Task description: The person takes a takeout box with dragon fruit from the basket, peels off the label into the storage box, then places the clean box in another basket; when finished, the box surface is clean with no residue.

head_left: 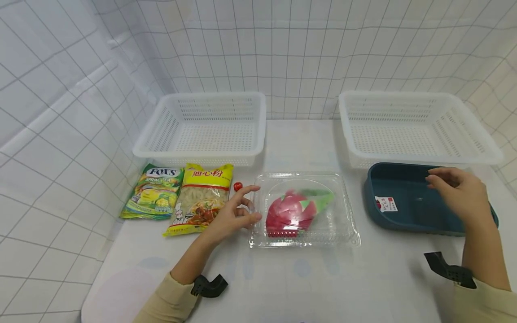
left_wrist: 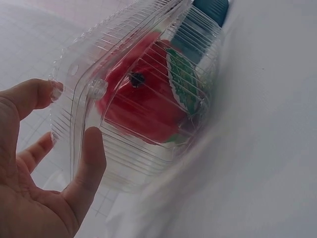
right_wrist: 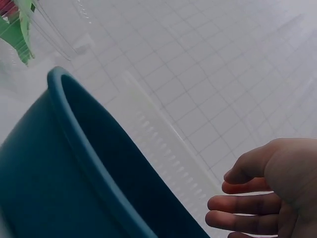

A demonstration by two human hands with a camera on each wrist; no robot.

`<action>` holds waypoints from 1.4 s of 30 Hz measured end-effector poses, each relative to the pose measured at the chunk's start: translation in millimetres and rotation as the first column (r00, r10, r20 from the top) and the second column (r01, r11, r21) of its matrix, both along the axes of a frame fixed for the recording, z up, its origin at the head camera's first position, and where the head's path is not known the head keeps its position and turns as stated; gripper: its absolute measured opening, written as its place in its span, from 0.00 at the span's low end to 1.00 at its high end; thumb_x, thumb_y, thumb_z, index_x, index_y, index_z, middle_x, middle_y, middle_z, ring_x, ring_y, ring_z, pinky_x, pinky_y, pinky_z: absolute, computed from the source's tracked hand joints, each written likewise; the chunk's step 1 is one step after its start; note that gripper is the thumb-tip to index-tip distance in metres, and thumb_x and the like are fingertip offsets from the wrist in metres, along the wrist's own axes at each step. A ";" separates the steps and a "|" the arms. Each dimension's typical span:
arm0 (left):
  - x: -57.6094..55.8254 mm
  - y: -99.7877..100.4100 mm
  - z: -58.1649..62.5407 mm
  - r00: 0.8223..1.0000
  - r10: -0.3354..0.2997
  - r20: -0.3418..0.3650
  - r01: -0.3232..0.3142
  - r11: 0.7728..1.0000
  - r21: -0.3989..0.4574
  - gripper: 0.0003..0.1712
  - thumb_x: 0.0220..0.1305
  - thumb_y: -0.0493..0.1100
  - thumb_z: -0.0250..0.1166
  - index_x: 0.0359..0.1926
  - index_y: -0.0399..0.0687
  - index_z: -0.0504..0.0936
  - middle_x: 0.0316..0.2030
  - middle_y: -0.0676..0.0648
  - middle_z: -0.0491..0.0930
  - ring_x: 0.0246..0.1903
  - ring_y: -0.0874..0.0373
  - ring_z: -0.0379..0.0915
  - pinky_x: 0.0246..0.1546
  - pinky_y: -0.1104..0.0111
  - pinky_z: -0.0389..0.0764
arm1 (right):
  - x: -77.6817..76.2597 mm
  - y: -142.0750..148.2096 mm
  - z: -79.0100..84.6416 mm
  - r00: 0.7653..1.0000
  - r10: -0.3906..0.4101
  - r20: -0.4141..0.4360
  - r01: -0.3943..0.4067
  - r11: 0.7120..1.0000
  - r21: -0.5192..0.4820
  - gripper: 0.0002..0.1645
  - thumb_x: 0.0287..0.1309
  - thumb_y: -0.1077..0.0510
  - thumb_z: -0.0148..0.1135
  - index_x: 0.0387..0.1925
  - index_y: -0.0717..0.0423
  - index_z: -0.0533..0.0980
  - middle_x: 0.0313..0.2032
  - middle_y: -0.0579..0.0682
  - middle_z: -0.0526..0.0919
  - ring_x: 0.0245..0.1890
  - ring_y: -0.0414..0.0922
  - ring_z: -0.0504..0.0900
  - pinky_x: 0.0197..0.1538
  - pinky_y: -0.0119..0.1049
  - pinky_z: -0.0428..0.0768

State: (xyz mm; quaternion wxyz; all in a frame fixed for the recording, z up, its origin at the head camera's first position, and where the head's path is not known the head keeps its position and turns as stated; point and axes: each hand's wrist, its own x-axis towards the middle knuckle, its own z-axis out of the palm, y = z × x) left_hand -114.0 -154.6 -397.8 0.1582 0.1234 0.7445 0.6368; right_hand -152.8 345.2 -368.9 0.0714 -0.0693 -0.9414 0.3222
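A clear plastic clamshell box (head_left: 344,220) lies closed on the table, with a red-pink dragon fruit (head_left: 288,211) with green leaf tips inside. At the box's left edge is my left hand (head_left: 229,216); its fingertips touch the rim and side, thumb apart from the fingers, in the left wrist view too. Over the right part of a dark teal basin (head_left: 404,220) hovers my right hand (head_left: 462,193), fingers loosely bent. Nothing shows between its fingers in the right wrist view. A small white label (head_left: 386,204) with red print lies inside the basin.
Two white perforated baskets, one at back left (head_left: 202,159) and one at back right (head_left: 424,158), stand behind. Left lie a green FOX'S candy bag (head_left: 153,193), a yellow noodle bag (head_left: 202,197) and a small red ball-like item (head_left: 238,186). A grid-patterned sheet (head_left: 299,58) surrounds the table.
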 end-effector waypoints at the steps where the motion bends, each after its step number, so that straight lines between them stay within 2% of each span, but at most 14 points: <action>1: 0.0 0.4 0.0 1.000 0.000 -0.001 0.000 1.000 0.005 0.38 0.63 0.40 0.66 0.71 0.50 0.61 0.41 0.39 0.66 0.25 0.59 0.70 0.32 0.69 0.82 | -1.5 2.6 0.7 1.000 -0.012 -0.011 0.011 1.000 -0.008 0.29 0.70 0.45 0.52 0.56 0.66 0.74 0.27 0.23 0.75 0.28 0.16 0.65 0.31 0.27 0.67; 3: 0.0 1.2 0.3 1.000 0.001 -0.005 -0.001 1.000 0.010 0.38 0.63 0.39 0.66 0.70 0.48 0.61 0.40 0.39 0.66 0.24 0.60 0.70 0.31 0.69 0.82 | -5.1 7.4 2.2 0.998 -0.047 -0.042 0.045 0.997 -0.062 0.24 0.70 0.47 0.53 0.53 0.63 0.76 0.24 0.14 0.69 0.27 0.15 0.67 0.31 0.22 0.67; 6: -0.2 2.4 -0.2 1.000 0.006 -0.009 -0.006 1.000 0.020 0.37 0.62 0.39 0.66 0.70 0.47 0.61 0.39 0.39 0.66 0.24 0.59 0.70 0.29 0.69 0.82 | -10.7 12.0 6.1 0.986 -0.128 -0.103 0.106 0.975 -0.193 0.08 0.68 0.53 0.54 0.42 0.47 0.79 0.22 0.13 0.70 0.24 0.16 0.71 0.31 0.14 0.67; 7: -0.4 2.4 -1.0 1.000 0.007 -0.009 -0.007 1.000 0.026 0.37 0.62 0.38 0.66 0.70 0.47 0.61 0.40 0.39 0.66 0.24 0.59 0.71 0.29 0.69 0.82 | -12.8 13.0 7.5 0.980 -0.158 -0.119 0.127 0.964 -0.235 0.06 0.68 0.55 0.54 0.38 0.42 0.78 0.22 0.14 0.71 0.23 0.16 0.73 0.30 0.12 0.67; 9: -0.7 2.7 -2.0 1.000 0.010 -0.009 -0.009 0.999 0.030 0.38 0.62 0.38 0.66 0.70 0.47 0.61 0.40 0.39 0.66 0.24 0.59 0.71 0.28 0.69 0.82 | -17.1 14.8 9.9 0.967 -0.217 -0.133 0.167 0.935 -0.312 0.11 0.66 0.57 0.54 0.34 0.34 0.75 0.21 0.16 0.73 0.22 0.18 0.74 0.31 0.11 0.68; 14: -0.6 5.4 -5.3 0.999 0.027 -0.024 -0.025 0.998 0.054 0.37 0.62 0.34 0.65 0.69 0.46 0.61 0.38 0.39 0.64 0.22 0.60 0.69 0.25 0.70 0.80 | -27.6 18.1 10.7 0.939 -0.333 -0.092 0.272 0.876 -0.398 0.11 0.65 0.59 0.54 0.33 0.38 0.76 0.19 0.19 0.75 0.21 0.21 0.76 0.29 0.13 0.70; 17: -0.1 9.5 -7.9 0.998 0.055 -0.036 -0.052 0.996 0.070 0.36 0.62 0.33 0.62 0.69 0.47 0.60 0.37 0.41 0.63 0.21 0.62 0.66 0.24 0.73 0.78 | -31.9 19.0 10.0 0.908 -0.413 -0.073 0.329 0.809 -0.488 0.11 0.65 0.61 0.52 0.32 0.40 0.76 0.18 0.23 0.76 0.19 0.23 0.76 0.29 0.14 0.71; 21: 0.9 16.5 -11.6 0.992 0.112 -0.059 -0.106 0.989 0.105 0.34 0.60 0.30 0.59 0.67 0.46 0.60 0.34 0.44 0.62 0.18 0.64 0.63 0.21 0.76 0.73 | -35.4 19.3 9.0 0.854 -0.518 -0.053 0.388 0.699 -0.600 0.12 0.63 0.63 0.52 0.30 0.41 0.75 0.15 0.28 0.76 0.16 0.25 0.77 0.27 0.14 0.73; 24: 1.7 21.5 -15.9 0.986 0.147 -0.079 -0.135 0.981 0.140 0.33 0.57 0.29 0.57 0.64 0.44 0.60 0.31 0.44 0.62 0.16 0.64 0.63 0.18 0.77 0.71 | -36.8 18.8 7.2 0.826 -0.563 -0.045 0.418 0.664 -0.620 0.11 0.63 0.63 0.53 0.31 0.42 0.74 0.14 0.28 0.75 0.14 0.25 0.76 0.24 0.14 0.72; 28: 2.4 25.8 -20.8 0.981 0.174 -0.090 -0.156 0.972 0.175 0.32 0.54 0.29 0.56 0.61 0.43 0.59 0.31 0.45 0.61 0.16 0.65 0.61 0.16 0.77 0.69 | -38.1 17.5 4.5 0.808 -0.588 -0.031 0.434 0.630 -0.643 0.09 0.62 0.61 0.57 0.33 0.40 0.74 0.15 0.29 0.75 0.13 0.26 0.75 0.21 0.16 0.72; 29: 2.7 26.7 -21.3 0.980 0.178 -0.086 -0.160 0.969 0.186 0.32 0.53 0.29 0.55 0.61 0.43 0.58 0.32 0.45 0.61 0.16 0.65 0.61 0.16 0.77 0.68 | -38.4 17.4 3.8 0.808 -0.589 -0.021 0.432 0.616 -0.659 0.09 0.62 0.61 0.58 0.34 0.40 0.73 0.15 0.29 0.75 0.13 0.26 0.75 0.21 0.16 0.72; 32: 3.0 28.6 -22.9 0.978 0.196 -0.066 -0.175 0.956 0.236 0.32 0.51 0.28 0.53 0.60 0.41 0.57 0.32 0.45 0.59 0.14 0.65 0.59 0.15 0.77 0.65 | -39.4 16.4 2.2 0.818 -0.575 0.031 0.409 0.543 -0.734 0.12 0.61 0.62 0.61 0.39 0.41 0.70 0.16 0.32 0.77 0.13 0.29 0.77 0.20 0.18 0.74; 38: 3.6 31.6 -21.2 0.969 0.246 -0.029 -0.225 0.922 0.316 0.31 0.50 0.26 0.48 0.58 0.38 0.57 0.30 0.46 0.60 0.13 0.66 0.57 0.15 0.79 0.61 | -44.3 15.1 1.4 0.854 -0.511 0.097 0.316 0.362 -0.877 0.21 0.60 0.68 0.61 0.45 0.44 0.63 0.19 0.42 0.79 0.15 0.37 0.81 0.22 0.25 0.80; 42: 3.4 33.1 -19.1 0.966 0.257 -0.025 -0.235 0.916 0.326 0.30 0.51 0.26 0.48 0.58 0.39 0.58 0.30 0.47 0.60 0.13 0.66 0.57 0.15 0.79 0.61 | -51.6 22.4 -6.1 0.872 -0.477 0.108 0.251 0.248 -0.936 0.27 0.55 0.73 0.64 0.47 0.47 0.62 0.32 0.46 0.78 0.20 0.41 0.84 0.26 0.29 0.82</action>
